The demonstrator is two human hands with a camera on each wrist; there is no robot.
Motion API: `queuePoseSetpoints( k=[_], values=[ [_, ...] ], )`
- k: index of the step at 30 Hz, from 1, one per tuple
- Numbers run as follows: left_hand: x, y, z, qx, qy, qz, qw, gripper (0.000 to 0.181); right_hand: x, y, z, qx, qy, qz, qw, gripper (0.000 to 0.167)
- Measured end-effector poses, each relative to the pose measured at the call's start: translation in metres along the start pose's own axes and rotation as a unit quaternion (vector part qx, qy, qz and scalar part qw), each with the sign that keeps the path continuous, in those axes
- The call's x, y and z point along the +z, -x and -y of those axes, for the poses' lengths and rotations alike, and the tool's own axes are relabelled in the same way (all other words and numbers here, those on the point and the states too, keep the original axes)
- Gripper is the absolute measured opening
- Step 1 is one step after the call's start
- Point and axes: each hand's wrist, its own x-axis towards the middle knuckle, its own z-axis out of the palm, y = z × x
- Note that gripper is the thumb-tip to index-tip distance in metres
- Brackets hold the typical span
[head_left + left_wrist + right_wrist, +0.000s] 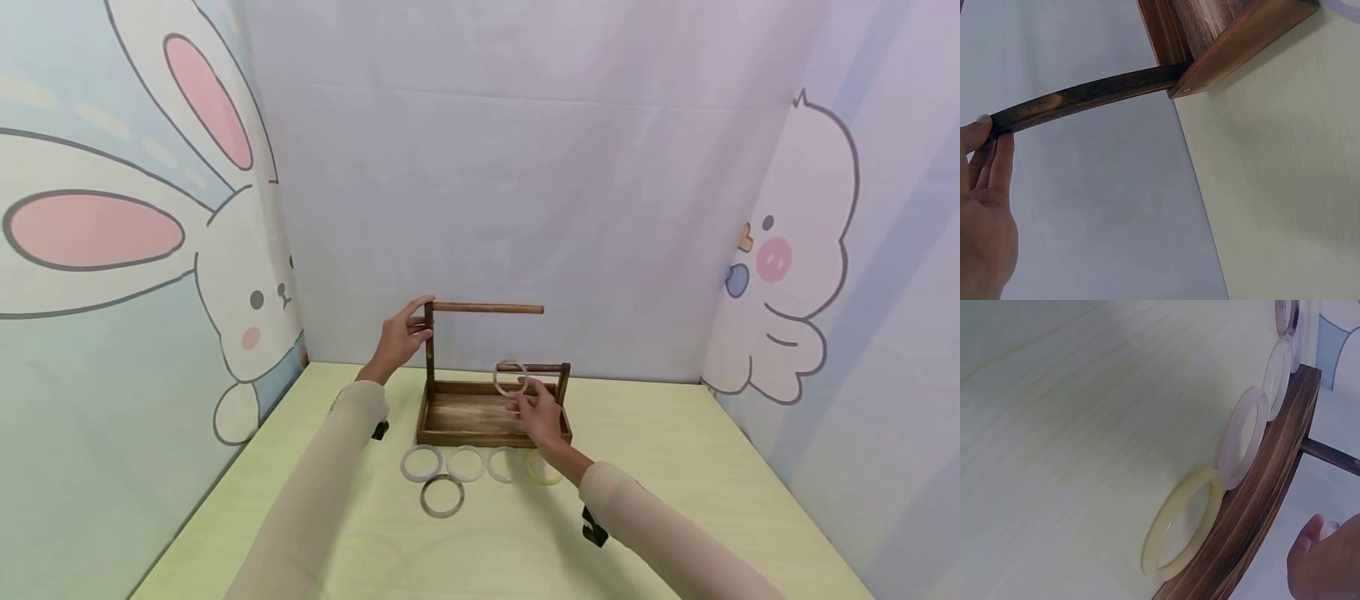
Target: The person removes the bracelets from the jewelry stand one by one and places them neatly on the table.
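A brown wooden stand (480, 439) has a tray base, a tall post with a long bar (487, 308), and a low bar (543, 367) at the right. My left hand (401, 337) grips the upper end of the tall post (1085, 97) between thumb and fingers. With the fingertips of my right hand (538, 412) I pinch a pale pink bangle (496, 385), upright at the low bar's free end; whether the bar passes through it I cannot tell. In the right wrist view, that hand (1329, 562) mostly hides the bangle.
In front of the tray lie a lavender bangle (404, 468), a white bangle (452, 472), a pale pink-white bangle (491, 473) and a yellow bangle (1159, 531). A brownish bangle (424, 504) lies nearer on the pale table (675, 500). A grey-white curtain (487, 167) hangs behind.
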Motion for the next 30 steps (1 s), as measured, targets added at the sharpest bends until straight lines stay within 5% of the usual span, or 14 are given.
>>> queuePoseSetpoints(
  k=[24,30],
  values=[
    [0.0,0.0,0.005,0.01,-0.003,0.004,0.9999,0.076,0.027,0.018,0.002,-0.051,-0.012,0.072,0.9961,0.036],
    [-0.001,0.0,0.005,0.007,-0.005,0.007,0.9999,0.076,0.028,0.027,0.003,-0.036,-0.011,0.091,0.9951,0.039]
  ],
)
